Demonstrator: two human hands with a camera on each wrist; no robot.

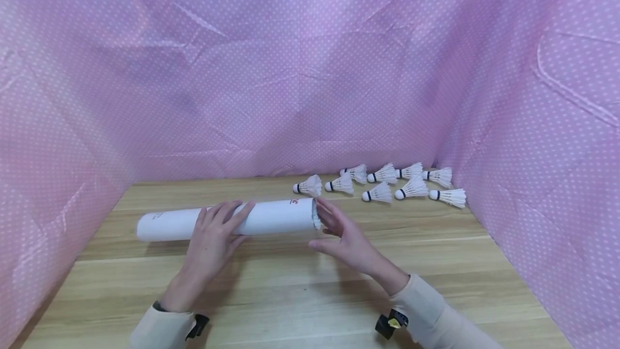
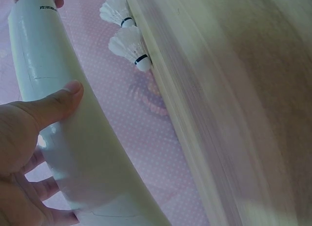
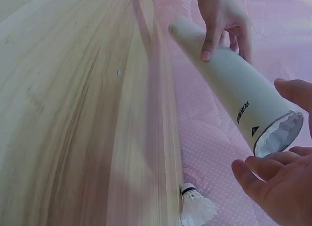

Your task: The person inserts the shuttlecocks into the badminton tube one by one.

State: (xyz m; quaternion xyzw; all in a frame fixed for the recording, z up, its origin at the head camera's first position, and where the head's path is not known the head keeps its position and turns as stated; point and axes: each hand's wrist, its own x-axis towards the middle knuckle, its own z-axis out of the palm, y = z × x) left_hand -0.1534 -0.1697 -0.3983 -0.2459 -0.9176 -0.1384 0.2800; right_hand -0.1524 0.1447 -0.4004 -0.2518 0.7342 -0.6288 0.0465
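Observation:
A long white cardboard shuttlecock tube (image 1: 278,218) lies sideways across the middle, with its shadow on the tabletop beneath. My left hand (image 1: 211,238) grips it from above around its middle, thumb on the near side. White feather skirts (image 3: 279,137) fill the tube's open right end in the right wrist view. Beside that end is my right hand (image 1: 350,241), fingers and thumb spread apart, with fingertips right at the rim and nothing grasped. Dark print marks the tube near this opening.
Several loose white shuttlecocks (image 1: 411,187) with black bands lie along the back right of the wooden table (image 1: 271,295). One shuttlecock (image 1: 308,186) sits just behind the tube's open end. Pink dotted cloth (image 1: 290,96) hangs around the back and sides.

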